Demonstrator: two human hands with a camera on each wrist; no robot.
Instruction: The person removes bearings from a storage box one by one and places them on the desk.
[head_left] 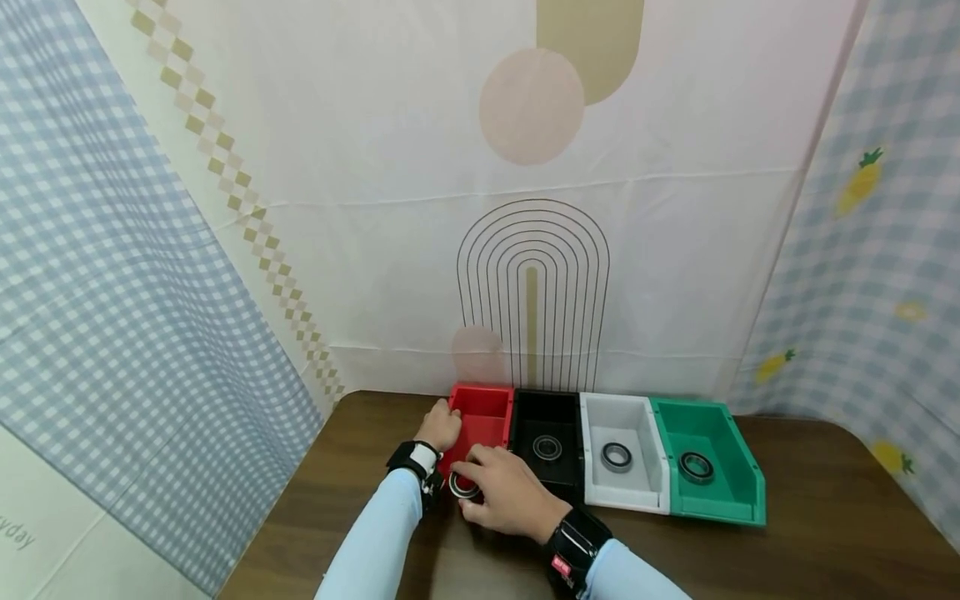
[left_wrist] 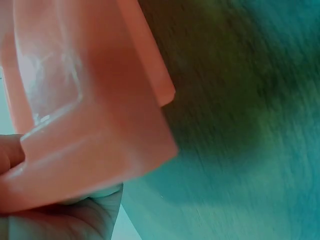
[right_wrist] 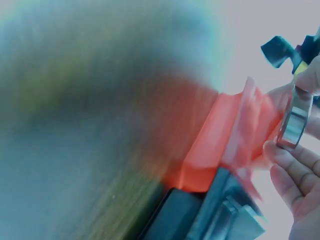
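Note:
A red bin [head_left: 483, 427] stands at the left end of a row of bins. My left hand [head_left: 441, 426] grips its left wall; in the left wrist view, fingers wrap the edge of the red plastic [left_wrist: 95, 145]. My right hand [head_left: 513, 498] pinches a ring-shaped metal ball bearing [head_left: 454, 488] between thumb and fingers, at the front end of the red bin. Seen edge-on in the right wrist view, the bearing [right_wrist: 294, 122] shows its shiny outer rim. Part of the red bin's front is hidden behind the right hand.
Right of the red bin, side by side, stand a black bin [head_left: 531, 408], a white bin [head_left: 660, 492] and a green bin [head_left: 738, 496], each with one bearing inside. They sit near the back of a brown wooden table [head_left: 825, 517], before a hanging cloth [head_left: 397, 275].

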